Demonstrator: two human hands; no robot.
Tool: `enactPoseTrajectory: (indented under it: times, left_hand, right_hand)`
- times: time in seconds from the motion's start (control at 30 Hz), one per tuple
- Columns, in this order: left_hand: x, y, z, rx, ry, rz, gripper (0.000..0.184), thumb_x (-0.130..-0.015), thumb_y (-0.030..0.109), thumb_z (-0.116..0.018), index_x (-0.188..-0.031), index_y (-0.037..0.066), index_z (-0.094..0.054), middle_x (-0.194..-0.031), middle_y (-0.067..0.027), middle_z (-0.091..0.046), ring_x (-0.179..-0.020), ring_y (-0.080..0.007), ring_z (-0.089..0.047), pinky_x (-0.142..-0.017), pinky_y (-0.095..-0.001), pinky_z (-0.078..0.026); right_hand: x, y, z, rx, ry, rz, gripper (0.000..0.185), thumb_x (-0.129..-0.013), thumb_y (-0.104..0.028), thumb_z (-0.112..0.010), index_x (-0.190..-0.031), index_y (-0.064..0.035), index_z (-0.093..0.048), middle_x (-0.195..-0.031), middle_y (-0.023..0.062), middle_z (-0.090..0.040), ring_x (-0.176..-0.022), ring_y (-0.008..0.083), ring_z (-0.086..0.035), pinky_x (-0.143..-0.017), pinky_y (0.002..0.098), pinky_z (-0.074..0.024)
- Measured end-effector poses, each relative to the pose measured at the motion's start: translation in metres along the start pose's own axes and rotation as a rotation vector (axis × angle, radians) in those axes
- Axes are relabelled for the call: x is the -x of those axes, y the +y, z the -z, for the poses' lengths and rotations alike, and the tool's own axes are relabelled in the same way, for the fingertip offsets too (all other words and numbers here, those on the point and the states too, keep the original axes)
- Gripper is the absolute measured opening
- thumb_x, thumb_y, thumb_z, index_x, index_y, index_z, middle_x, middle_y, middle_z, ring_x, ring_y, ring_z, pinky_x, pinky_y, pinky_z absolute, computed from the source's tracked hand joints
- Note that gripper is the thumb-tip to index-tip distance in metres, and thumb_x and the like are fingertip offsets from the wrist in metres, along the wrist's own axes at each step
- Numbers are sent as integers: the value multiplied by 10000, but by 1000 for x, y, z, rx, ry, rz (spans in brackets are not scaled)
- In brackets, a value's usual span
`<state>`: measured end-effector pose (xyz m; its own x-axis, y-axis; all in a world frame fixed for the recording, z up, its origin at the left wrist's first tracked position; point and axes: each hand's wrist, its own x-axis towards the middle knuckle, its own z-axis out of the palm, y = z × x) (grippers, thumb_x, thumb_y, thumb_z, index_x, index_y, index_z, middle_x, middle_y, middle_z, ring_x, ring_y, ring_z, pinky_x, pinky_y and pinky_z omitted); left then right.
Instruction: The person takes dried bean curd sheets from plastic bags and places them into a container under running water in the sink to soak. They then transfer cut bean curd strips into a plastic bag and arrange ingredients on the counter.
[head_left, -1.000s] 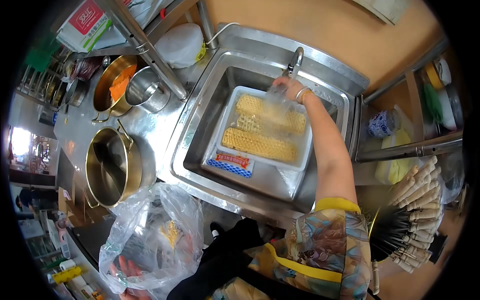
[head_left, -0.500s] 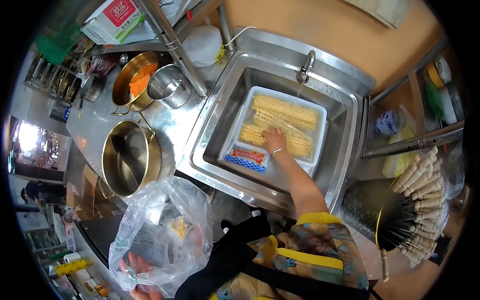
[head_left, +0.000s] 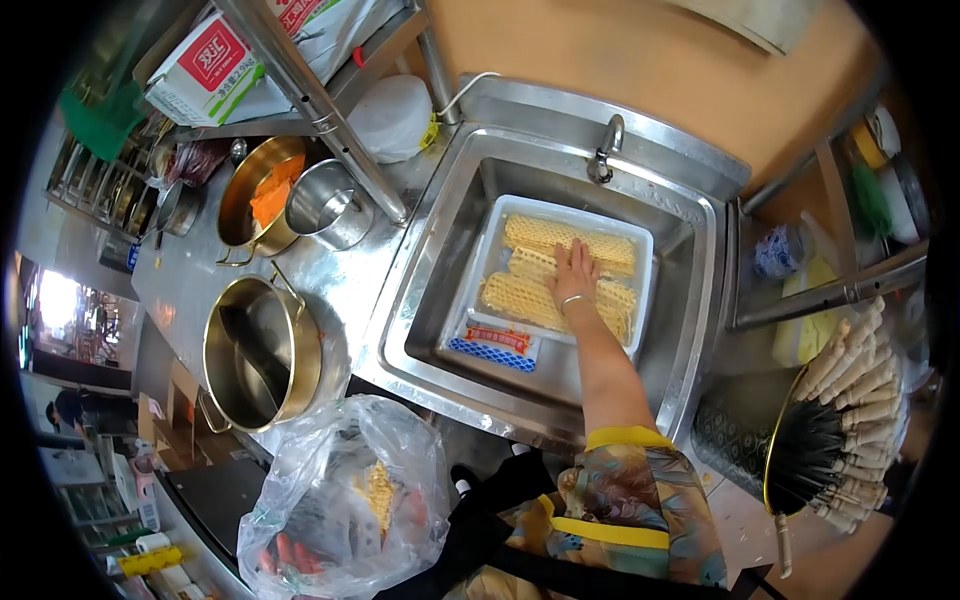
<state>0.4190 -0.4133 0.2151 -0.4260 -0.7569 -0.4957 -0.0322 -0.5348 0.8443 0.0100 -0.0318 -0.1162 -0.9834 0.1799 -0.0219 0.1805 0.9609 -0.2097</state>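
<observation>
In the steel sink (head_left: 440, 300) sits a white tray (head_left: 648, 262) of water with pale yellow lattice-textured food pieces (head_left: 520, 297) in it. My right hand (head_left: 575, 272), wearing a bracelet, lies with fingers spread on the pieces near the tray's middle. A blue, white and red packet (head_left: 493, 346) is beside the tray at its lower left. At the lower left, my left hand (head_left: 292, 553) holds a clear plastic bag (head_left: 340, 500); its fingers show through the film. Some yellow bits (head_left: 379, 492) are inside the bag.
On the steel counter (head_left: 180, 270) left of the sink are a divided brass-coloured pot (head_left: 305, 350), another with orange contents (head_left: 235, 200), and a steel pot (head_left: 340, 205). The faucet (head_left: 605, 150) stands behind the tray. A bin of wooden-handled skewers (head_left: 850, 400) is at right.
My right hand went from the faucet down to the tray's lower pieces, then to its middle, fingers spreading. The water running from the faucet has stopped. My left hand stays with the bag.
</observation>
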Motion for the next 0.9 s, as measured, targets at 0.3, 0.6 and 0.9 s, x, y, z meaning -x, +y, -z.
enactPoseTrajectory:
  times: [0.3,0.6,0.9]
  left_hand:
    - [-62,-8,7,-106,-542,-28,501,-853,284,-505,-1315,114,-409,-1351,-184,-404,-1163,-351,-468,-971,-451,-382]
    - [-120,12,16,22,-1237,159,538,-895,346,-436,-1403,226,-304,-1434,-120,-314,-1215,-315,-411,-965,-457,-367]
    - [-133,13,9,3,-1471,467,565,-885,383,-468,-1385,160,-327,-1440,-214,-243,-1230,-382,-396,-974,-476,-388]
  right_hand:
    - [48,-11,34,-179,111,-46,601,-848,-381,-525,-1384,-182,-338,-1466,142,-212,-1365,293,-159,-1091,504,-119]
    - [267,-81,116,-762,89,325,320,-786,-221,-579,-1053,-45,-598,-1002,168,-595,-963,330,-549,-870,391,-429]
    - [531,-91,135,-784,5,81,927,-652,-277,-783,-1385,-48,-264,-1405,185,-293,-1307,340,-277,-1070,386,-259]
